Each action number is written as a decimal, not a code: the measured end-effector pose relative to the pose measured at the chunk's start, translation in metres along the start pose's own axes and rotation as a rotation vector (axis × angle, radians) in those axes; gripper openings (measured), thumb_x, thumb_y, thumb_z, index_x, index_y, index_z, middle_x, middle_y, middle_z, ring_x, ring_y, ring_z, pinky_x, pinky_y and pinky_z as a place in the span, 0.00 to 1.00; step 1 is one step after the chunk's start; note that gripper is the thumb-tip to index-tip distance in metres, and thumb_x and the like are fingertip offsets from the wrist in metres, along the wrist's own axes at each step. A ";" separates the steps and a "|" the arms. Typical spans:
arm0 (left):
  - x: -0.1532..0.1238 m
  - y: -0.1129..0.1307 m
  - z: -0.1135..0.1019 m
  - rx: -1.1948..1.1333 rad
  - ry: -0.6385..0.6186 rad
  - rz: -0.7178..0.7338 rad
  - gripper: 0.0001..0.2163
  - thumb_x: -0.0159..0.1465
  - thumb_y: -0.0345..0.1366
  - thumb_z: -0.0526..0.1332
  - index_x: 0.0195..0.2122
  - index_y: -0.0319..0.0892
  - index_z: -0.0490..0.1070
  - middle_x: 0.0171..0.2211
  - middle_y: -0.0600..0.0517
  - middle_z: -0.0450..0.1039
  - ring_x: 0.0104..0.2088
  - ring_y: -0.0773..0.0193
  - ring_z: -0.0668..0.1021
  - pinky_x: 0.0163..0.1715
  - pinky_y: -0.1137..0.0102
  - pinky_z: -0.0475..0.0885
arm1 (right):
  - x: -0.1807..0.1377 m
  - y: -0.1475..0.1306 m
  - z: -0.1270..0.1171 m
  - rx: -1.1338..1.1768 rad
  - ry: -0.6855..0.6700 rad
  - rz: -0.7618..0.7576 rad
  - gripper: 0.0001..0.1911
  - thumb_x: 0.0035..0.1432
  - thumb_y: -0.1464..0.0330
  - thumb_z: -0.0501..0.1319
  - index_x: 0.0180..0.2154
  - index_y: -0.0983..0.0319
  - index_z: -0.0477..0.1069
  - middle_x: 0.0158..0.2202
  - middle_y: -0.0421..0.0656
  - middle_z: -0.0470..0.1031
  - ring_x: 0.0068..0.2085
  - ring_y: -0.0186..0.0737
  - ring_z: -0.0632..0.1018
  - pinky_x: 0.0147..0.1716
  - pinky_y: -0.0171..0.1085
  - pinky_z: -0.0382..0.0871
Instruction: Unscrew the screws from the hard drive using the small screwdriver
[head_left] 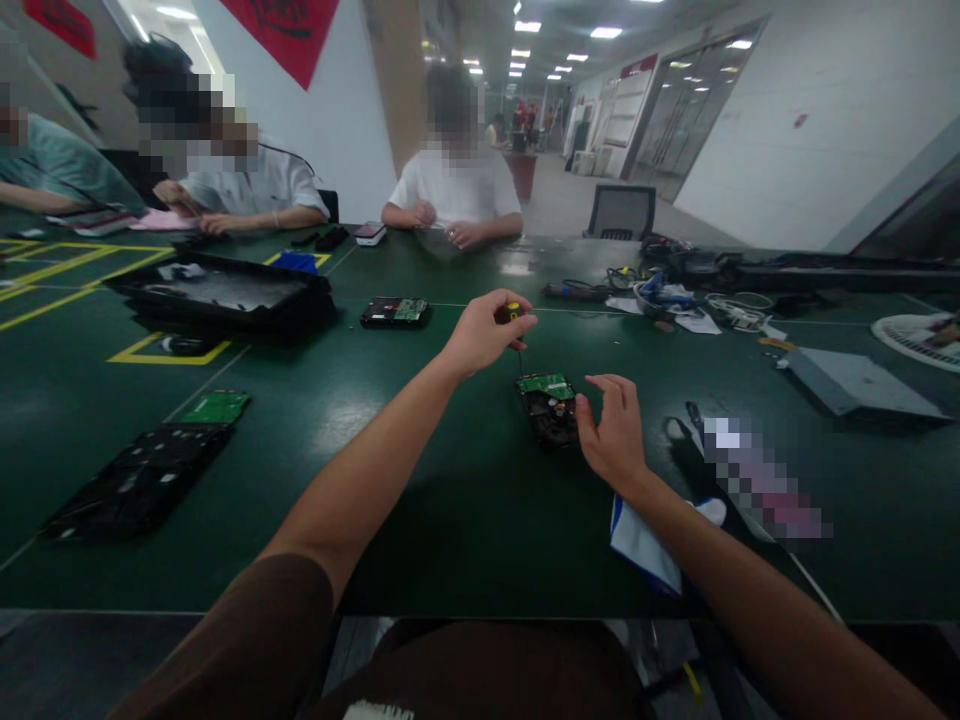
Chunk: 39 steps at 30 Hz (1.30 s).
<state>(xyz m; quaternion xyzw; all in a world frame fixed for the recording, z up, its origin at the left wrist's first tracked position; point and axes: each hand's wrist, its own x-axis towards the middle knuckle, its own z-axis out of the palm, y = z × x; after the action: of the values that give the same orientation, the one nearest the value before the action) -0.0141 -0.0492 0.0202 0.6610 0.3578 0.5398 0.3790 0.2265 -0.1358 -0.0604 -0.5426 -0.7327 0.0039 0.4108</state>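
My left hand (pixel 487 332) is closed round the yellow-and-black handle of a screwdriver (pixel 514 311). Its thin shaft points down to the far left corner of a hard drive (pixel 551 418); whether the tip touches cannot be made out. The drive lies on the green table with a green circuit board (pixel 546 386) across its far end and dark casing nearer me. At the drive's right side is my right hand (pixel 611 425), fingers curved and apart, with the thumb close to or touching its edge.
More drives lie left (pixel 142 470) and farther back (pixel 395 312). A black tray (pixel 225 295) stands back left. Right are a white-and-blue cloth (pixel 645 540), a lanyard (pixel 697 415), a grey metal box (pixel 862 383) and tangled cables (pixel 667 300). Several people sit across the table.
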 end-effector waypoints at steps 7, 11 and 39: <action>0.001 -0.003 -0.001 -0.004 -0.006 0.012 0.08 0.63 0.37 0.71 0.41 0.42 0.76 0.33 0.52 0.68 0.29 0.70 0.73 0.28 0.72 0.82 | 0.052 -0.012 -0.027 0.034 0.024 -0.027 0.13 0.65 0.67 0.56 0.49 0.58 0.74 0.51 0.53 0.72 0.56 0.56 0.73 0.54 0.56 0.73; 0.001 -0.004 0.000 0.015 -0.007 0.016 0.08 0.62 0.37 0.71 0.41 0.42 0.76 0.33 0.52 0.68 0.30 0.70 0.73 0.28 0.72 0.82 | 0.070 -0.030 -0.020 0.099 0.105 0.019 0.14 0.65 0.68 0.56 0.49 0.58 0.74 0.51 0.52 0.73 0.52 0.53 0.76 0.50 0.53 0.75; 0.001 -0.013 0.008 0.092 0.035 0.034 0.08 0.64 0.34 0.69 0.44 0.41 0.77 0.37 0.50 0.73 0.35 0.68 0.77 0.29 0.75 0.82 | 0.025 0.010 0.034 -0.106 -0.299 0.015 0.24 0.70 0.53 0.55 0.57 0.58 0.77 0.62 0.54 0.70 0.64 0.60 0.69 0.64 0.58 0.63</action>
<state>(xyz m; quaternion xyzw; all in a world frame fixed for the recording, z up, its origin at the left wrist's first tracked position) -0.0068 -0.0435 0.0080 0.6741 0.3775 0.5409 0.3325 0.2119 -0.0967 -0.0718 -0.5622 -0.7809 0.0490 0.2679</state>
